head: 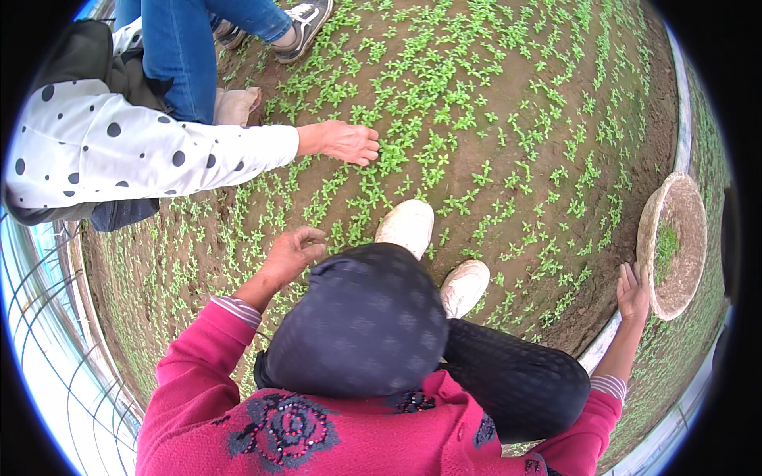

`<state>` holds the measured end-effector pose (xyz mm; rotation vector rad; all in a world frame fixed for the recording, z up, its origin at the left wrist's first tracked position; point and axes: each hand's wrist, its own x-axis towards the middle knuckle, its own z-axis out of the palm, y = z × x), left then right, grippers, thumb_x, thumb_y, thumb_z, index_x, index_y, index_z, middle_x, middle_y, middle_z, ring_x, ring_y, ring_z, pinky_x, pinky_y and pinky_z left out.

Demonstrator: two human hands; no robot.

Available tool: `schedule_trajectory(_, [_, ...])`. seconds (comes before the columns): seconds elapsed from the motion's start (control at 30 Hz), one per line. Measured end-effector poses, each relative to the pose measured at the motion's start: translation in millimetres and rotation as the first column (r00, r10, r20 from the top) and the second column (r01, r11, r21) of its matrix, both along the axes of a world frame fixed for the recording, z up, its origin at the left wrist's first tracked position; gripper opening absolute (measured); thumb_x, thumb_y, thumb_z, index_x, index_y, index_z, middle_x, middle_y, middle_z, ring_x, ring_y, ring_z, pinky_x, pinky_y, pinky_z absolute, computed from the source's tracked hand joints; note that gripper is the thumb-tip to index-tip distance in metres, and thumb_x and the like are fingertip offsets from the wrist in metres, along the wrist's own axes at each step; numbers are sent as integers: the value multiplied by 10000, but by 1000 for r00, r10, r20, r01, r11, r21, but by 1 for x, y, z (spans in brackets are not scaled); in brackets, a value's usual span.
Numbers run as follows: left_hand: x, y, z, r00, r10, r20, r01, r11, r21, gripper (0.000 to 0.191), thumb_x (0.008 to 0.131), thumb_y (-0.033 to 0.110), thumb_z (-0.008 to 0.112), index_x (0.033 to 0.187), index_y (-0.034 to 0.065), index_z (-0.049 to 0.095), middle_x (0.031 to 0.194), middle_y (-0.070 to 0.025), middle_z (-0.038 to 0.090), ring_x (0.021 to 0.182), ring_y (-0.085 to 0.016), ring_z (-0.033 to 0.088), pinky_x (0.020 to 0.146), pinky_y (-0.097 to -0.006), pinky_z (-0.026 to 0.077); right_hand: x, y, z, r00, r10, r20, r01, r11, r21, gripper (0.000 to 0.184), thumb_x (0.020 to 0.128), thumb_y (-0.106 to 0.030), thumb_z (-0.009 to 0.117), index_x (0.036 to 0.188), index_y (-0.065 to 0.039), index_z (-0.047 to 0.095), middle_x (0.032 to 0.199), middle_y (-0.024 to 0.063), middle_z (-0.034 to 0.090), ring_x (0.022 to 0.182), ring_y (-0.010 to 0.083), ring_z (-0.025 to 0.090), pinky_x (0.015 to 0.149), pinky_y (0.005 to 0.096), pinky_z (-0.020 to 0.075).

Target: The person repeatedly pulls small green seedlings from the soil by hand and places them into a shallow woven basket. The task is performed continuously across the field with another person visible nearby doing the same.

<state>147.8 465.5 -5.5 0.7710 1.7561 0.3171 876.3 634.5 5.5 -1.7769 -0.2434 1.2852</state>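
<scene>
Over the seedling bed, my left hand (293, 254) hovers beside my raised knee, its fingers loosely bent and thumb apart. Nothing shows between those fingers. Small green seedlings (351, 229) grow from the brown soil around and beyond it. On the right, a shallow, soil-stained basin (684, 256) holds a small clump of green plants (665, 250). Against the basin's near left side, my right hand (633, 293) has its palm turned up and fingers extended; it seems to touch the rim without closing around it.
Another person's hand (348, 143) reaches into the seedlings ahead, from a spotted white sleeve (178, 157). My white shoes (408, 226) stand among the plants. A pale border strip (681, 119) edges the bed on the right; wire mesh (53, 309) lines the left.
</scene>
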Motion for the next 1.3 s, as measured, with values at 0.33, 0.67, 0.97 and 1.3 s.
schedule_trajectory(0.33, [22, 64, -48, 995, -25, -99, 51, 960, 274, 228, 850, 179, 658, 1002, 15, 706, 896, -110, 727, 785, -174, 687, 735, -306, 532, -287, 40, 36, 214, 959, 184, -889, 269, -371, 325, 874, -290, 629, 1022, -1, 642, 896, 57, 652, 669, 117, 606, 597, 237, 493])
schedule_trajectory(0.67, [65, 121, -92, 915, -170, -367, 328, 842, 429, 419, 817, 189, 700, 1204, 60, 606, 746, -103, 670, 660, -268, 654, 634, -362, 518, -465, -58, -109, 358, 909, -213, -930, 326, -168, 276, 886, -277, 678, 892, -1, 686, 725, 74, 676, 608, 139, 632, 576, 288, 517])
schedule_trajectory(0.97, [67, 133, -104, 889, -113, -445, 265, 918, 296, 526, 772, 290, 740, 1203, 25, 595, 1030, -143, 656, 958, -306, 638, 842, -418, 503, -448, -63, -130, 337, 908, -249, -940, 310, -142, 221, 874, -195, 658, 875, 27, 667, 688, 75, 655, 556, 143, 633, 542, 294, 507])
schedule_trajectory(1.3, [90, 176, -110, 779, -127, -614, 376, 878, 296, 812, 711, 398, 799, 1313, -9, 437, 1186, -244, 594, 1112, -390, 569, 933, -473, 455, -443, -63, -133, 330, 909, -255, -944, 318, -87, 208, 875, -189, 650, 871, 18, 670, 692, 80, 662, 562, 153, 646, 545, 296, 513])
